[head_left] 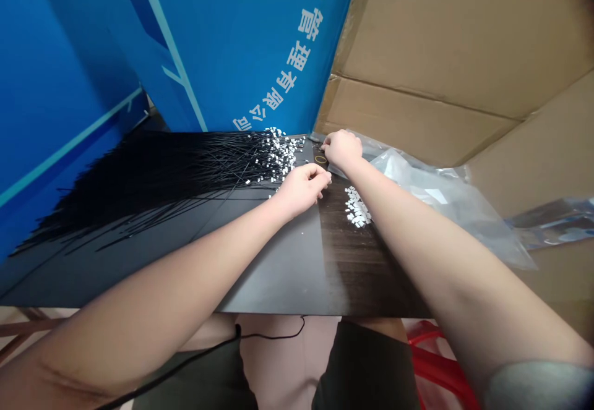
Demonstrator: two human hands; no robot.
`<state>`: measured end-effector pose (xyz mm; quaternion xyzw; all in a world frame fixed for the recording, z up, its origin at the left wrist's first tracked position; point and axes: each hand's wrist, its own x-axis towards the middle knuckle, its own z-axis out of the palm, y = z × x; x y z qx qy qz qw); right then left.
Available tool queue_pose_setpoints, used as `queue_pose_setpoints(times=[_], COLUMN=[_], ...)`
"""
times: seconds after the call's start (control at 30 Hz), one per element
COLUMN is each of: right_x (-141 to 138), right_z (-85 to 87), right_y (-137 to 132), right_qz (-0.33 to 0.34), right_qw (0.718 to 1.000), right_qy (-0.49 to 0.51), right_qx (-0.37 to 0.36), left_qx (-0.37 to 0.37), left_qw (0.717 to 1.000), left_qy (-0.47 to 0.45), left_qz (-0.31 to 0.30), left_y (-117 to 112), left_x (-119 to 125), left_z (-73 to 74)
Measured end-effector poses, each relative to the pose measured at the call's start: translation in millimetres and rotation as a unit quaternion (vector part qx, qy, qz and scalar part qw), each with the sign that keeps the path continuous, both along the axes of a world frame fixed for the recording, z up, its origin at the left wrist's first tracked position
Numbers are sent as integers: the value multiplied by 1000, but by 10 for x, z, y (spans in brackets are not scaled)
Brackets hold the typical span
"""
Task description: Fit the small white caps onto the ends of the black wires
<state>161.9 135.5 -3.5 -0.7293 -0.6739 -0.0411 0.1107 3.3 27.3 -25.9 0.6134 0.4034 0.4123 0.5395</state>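
Strands [176,159], many apparently white-tipped already, lie at nine o'clock from the left hand [304,188], which seems to pinch a white bit [329,177]. Loose bits [356,208] remain at four o'clock. At two, the right hand [343,149] curls, contents unclear.

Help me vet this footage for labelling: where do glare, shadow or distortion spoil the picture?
Head view: pale glare on the plastic bag; black strands merging into a dark mass; small white pieces looking nearly washed out; the upper-right corner darkened. Also in the head view: forearms look stretched toward the bottom corners, probably wide-angle distortion.
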Motion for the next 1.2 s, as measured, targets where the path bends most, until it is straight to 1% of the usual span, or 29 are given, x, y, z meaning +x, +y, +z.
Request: queue_pose_setpoints(times=[0.2, 0.33, 0.47, 0.63, 0.87, 0.97, 1.07, 1.2], right_x=[29, 36, 62, 122, 186, 196, 195, 179], right_z=[-21, -42, -72, -102, -64, -60, -65, -52], right_y=[-57, -60, -17, 47, 60, 64, 76, 80], right_qz=[15, 24, 38, 44, 50, 38, 34, 64], right_qw=[999, 999, 998, 997, 992, 991, 992, 992], right_qy=[8, 8, 21, 49, 106, 121, 114, 97], right_qx=[30, 35, 47, 44, 47, 43, 48, 51], left_qx=[-6, -9, -8, -14, -16, -19, -28, -33], left_qw=[1000, 999, 999, 999, 1000, 1000, 999, 999], left_qy=[27, 35, 36, 30, 21, 23, 27, 22], left_qz=[6, 3, 4, 5, 5, 4, 7, 10], left_y=[-22, -37, -31, -28, -14, -17, -38, -56], left_x=[-2, -4, 0, 4, 4, 7, 9, 9], left_z=[46, 72, 58, 47, 34, 34, 67, 97])
